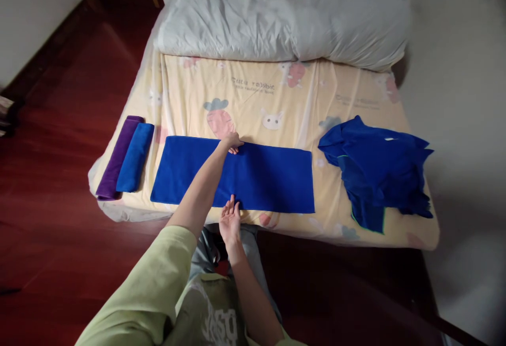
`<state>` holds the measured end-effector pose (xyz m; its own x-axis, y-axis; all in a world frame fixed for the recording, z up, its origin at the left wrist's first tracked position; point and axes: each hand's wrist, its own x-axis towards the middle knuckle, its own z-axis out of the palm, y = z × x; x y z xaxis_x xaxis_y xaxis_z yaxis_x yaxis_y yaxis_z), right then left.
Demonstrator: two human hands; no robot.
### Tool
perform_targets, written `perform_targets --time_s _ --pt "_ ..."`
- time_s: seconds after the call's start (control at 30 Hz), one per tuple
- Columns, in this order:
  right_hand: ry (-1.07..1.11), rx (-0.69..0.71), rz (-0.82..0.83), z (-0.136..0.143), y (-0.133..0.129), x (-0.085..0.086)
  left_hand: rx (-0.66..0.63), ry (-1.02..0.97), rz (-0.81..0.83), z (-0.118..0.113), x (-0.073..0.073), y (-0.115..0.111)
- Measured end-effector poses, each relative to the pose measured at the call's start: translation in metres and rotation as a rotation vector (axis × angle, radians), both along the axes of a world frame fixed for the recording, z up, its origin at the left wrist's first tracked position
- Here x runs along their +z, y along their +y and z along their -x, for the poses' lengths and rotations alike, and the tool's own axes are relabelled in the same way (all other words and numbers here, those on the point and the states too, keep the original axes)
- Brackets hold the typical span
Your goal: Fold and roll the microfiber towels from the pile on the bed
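A long blue towel (276, 177) lies flat across the front of the bed, its middle between my two hands. At the middle of its far edge, my left hand (232, 141) is curled, back upward, with the fingers bent onto the cloth. My right hand (230, 223) is palm up at the near edge, fingers stretched out and apart. One of its fingertips reaches over the towel's edge, and nothing is held in the palm.
To the left lie a rolled purple towel (118, 161) and a shorter rolled blue towel (136, 159). A crumpled pile of blue cloths (383, 166) sits at the right. Behind, a grey-white quilt (276, 13) covers the far part of the bed's yellow printed sheet (316, 82).
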<state>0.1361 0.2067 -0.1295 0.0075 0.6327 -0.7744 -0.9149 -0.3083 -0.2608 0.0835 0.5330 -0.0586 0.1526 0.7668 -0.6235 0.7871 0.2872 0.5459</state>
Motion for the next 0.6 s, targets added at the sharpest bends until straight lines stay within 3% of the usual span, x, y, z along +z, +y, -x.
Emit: perform_targets --time_s 0.23,0.37,0.47,0.6 --pt "-0.089 0.034 -0.027 -0.003 -0.011 -0.003 0.024 0.015 -0.057 0.000 0.021 -0.007" --pt "-0.130 0.067 -0.081 -0.007 -0.019 0.007 0.045 -0.015 -0.101 0.001 0.040 -0.021" --pt "-0.173 0.097 -0.141 -0.014 -0.023 0.026 0.053 -0.041 -0.150 0.003 0.064 -0.031" --pt "-0.293 0.099 -0.249 -0.037 -0.023 0.062 0.069 -0.098 -0.242 0.006 0.111 -0.046"
